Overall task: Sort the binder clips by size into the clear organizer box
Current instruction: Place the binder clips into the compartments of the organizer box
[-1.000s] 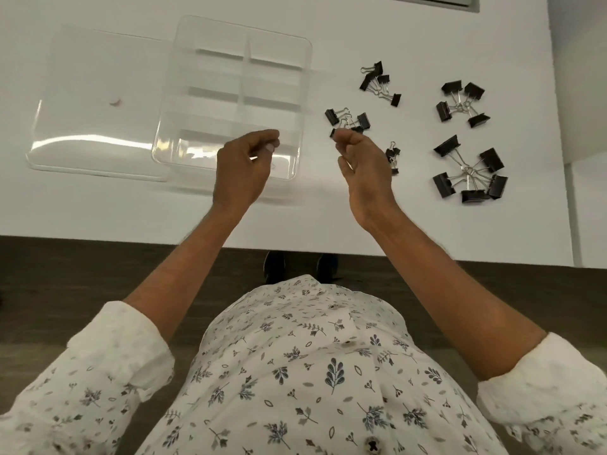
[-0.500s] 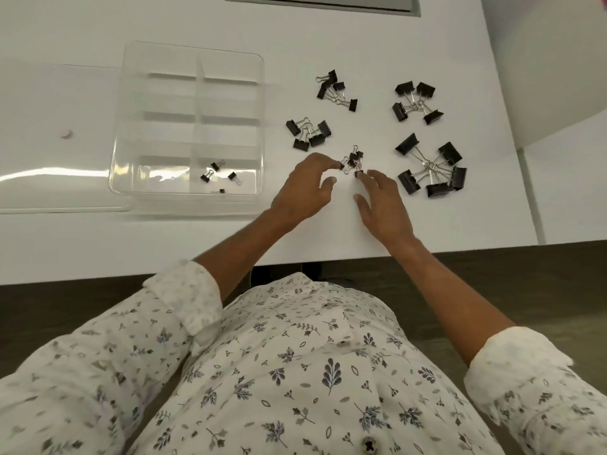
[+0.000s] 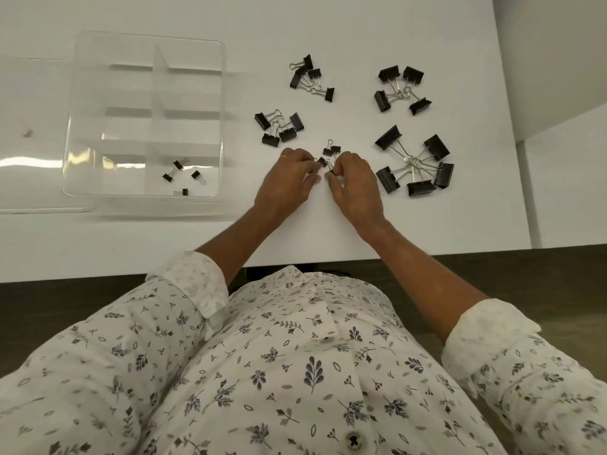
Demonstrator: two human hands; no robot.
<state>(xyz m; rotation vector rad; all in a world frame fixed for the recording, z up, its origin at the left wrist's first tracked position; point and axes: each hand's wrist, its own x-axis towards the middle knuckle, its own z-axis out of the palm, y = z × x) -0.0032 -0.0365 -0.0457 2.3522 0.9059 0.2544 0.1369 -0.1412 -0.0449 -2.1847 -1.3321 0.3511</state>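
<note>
A clear organizer box (image 3: 69, 126) with several compartments sits on the white table at the left. Several tiny black binder clips (image 3: 179, 175) lie in its near right compartment. More tiny clips (image 3: 331, 150) lie in a small pile at the table's middle. My left hand (image 3: 285, 187) and my right hand (image 3: 356, 188) meet at the near side of that pile. Each pinches a tiny clip between thumb and fingertips, the left at one (image 3: 322, 161), the right at another (image 3: 330, 171).
Two piles of small clips (image 3: 280, 126) (image 3: 310, 77) lie beyond my hands. Medium clips (image 3: 400, 88) and large clips (image 3: 415, 162) lie to the right. The box's clear lid (image 3: 33, 178) lies flat at the far left. The table's front edge is close below my wrists.
Both hands have moved from over the box, right and down, to the tiny-clip pile and closed on clips there. Several tiny clips now lie in the box's near right compartment.
</note>
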